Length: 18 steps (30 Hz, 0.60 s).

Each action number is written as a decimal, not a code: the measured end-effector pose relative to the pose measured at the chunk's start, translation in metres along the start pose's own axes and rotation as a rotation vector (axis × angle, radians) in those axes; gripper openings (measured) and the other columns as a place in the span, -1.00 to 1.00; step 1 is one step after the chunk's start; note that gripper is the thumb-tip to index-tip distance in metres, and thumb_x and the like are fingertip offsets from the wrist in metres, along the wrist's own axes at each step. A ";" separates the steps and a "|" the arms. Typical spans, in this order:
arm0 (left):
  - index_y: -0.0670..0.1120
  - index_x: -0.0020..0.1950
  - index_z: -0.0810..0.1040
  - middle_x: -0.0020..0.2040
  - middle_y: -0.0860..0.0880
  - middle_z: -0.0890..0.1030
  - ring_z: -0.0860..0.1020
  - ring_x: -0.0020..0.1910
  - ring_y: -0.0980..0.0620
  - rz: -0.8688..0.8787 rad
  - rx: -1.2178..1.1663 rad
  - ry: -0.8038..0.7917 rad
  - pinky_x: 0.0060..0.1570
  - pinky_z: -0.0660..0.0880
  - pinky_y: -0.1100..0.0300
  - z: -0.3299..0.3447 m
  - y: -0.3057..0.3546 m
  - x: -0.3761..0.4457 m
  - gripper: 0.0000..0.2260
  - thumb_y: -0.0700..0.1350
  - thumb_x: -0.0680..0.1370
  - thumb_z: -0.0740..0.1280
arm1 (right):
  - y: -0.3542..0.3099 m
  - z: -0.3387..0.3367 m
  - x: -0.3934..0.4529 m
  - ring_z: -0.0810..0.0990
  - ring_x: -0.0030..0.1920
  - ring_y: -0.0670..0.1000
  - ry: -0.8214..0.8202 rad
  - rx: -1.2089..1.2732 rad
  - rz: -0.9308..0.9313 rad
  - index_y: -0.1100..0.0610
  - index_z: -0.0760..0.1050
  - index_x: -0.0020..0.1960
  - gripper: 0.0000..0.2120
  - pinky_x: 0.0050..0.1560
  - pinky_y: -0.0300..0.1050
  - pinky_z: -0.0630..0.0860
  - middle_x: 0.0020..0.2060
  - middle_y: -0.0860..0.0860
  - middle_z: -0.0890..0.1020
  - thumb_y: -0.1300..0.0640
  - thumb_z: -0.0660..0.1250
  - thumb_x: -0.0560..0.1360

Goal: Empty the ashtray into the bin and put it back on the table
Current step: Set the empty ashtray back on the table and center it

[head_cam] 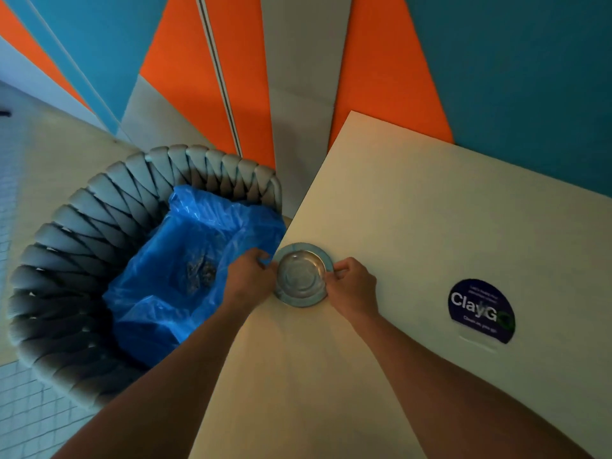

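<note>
A round metal ashtray [300, 273] sits at the left edge of the pale table [414, 226], its bowl looking bare. My left hand [250, 273] grips its left rim and my right hand [352, 283] pinches its right rim. Just left of the table stands a woven grey bin [99, 207] lined with a blue plastic bag [198, 260]. A dark clump of ash and butts [200, 275] lies at the bottom of the bag.
A dark round "ClayGo" sticker [481, 309] is stuck on the table to the right. Orange, blue and grey wall panels [298, 77] rise behind the table and bin. Tiled floor [29, 409] shows at the left.
</note>
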<state>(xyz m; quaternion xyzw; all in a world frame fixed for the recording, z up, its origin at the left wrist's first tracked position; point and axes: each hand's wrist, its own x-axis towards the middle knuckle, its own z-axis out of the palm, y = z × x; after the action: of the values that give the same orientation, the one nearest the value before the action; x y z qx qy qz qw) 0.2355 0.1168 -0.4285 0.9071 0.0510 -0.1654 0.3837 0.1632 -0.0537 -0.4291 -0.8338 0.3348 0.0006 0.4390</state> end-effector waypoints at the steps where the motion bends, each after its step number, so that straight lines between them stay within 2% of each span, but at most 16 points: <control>1: -0.11 0.18 0.54 -0.11 -0.01 0.56 0.50 -0.10 0.02 0.011 0.009 0.021 -0.05 0.40 0.17 0.004 0.003 -0.002 -0.71 -0.03 0.51 0.35 | 0.004 -0.006 -0.001 0.64 -0.11 0.10 0.009 0.009 0.013 0.14 0.54 -0.11 -0.89 -0.16 -0.18 0.40 -0.20 0.06 0.70 0.12 0.41 0.43; 5: -0.15 0.25 0.51 0.09 -0.16 0.56 0.51 0.06 -0.11 0.063 0.052 0.073 0.05 0.38 0.10 0.021 0.012 -0.009 -0.67 -0.05 0.53 0.34 | 0.024 -0.031 -0.005 0.64 -0.12 0.08 0.052 0.051 0.059 0.15 0.55 -0.11 -0.87 -0.12 -0.13 0.47 -0.22 0.04 0.70 0.10 0.42 0.42; 11: -0.13 0.18 0.53 0.02 -0.13 0.58 0.53 -0.01 -0.10 0.101 0.046 0.036 0.06 0.46 0.01 0.059 0.036 -0.035 -0.73 -0.05 0.53 0.35 | 0.066 -0.081 -0.007 0.63 -0.19 0.01 0.095 0.082 0.141 0.09 0.53 -0.10 -0.89 -0.19 -0.15 0.48 -0.32 -0.10 0.61 0.06 0.39 0.43; 15: -0.10 0.21 0.52 0.03 -0.11 0.59 0.52 -0.03 -0.06 0.124 0.061 -0.002 0.01 0.46 0.05 0.085 0.052 -0.047 -0.72 -0.02 0.55 0.33 | 0.091 -0.111 -0.009 0.60 -0.26 -0.04 0.136 0.100 0.170 0.07 0.50 -0.11 -0.91 -0.23 -0.11 0.53 -0.36 -0.17 0.56 0.09 0.38 0.43; 18: -0.10 0.21 0.52 0.03 -0.10 0.60 0.53 -0.03 -0.07 0.127 0.060 -0.029 -0.01 0.45 0.06 0.102 0.062 -0.053 -0.71 -0.01 0.54 0.33 | 0.107 -0.128 -0.011 0.56 -0.31 -0.10 0.161 0.114 0.187 0.06 0.49 -0.12 -0.93 -0.30 -0.16 0.48 -0.35 -0.16 0.55 0.12 0.38 0.44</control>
<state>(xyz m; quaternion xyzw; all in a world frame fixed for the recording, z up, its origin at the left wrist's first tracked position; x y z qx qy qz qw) 0.1727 0.0030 -0.4347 0.9171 -0.0173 -0.1555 0.3667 0.0578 -0.1835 -0.4254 -0.7700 0.4448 -0.0444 0.4554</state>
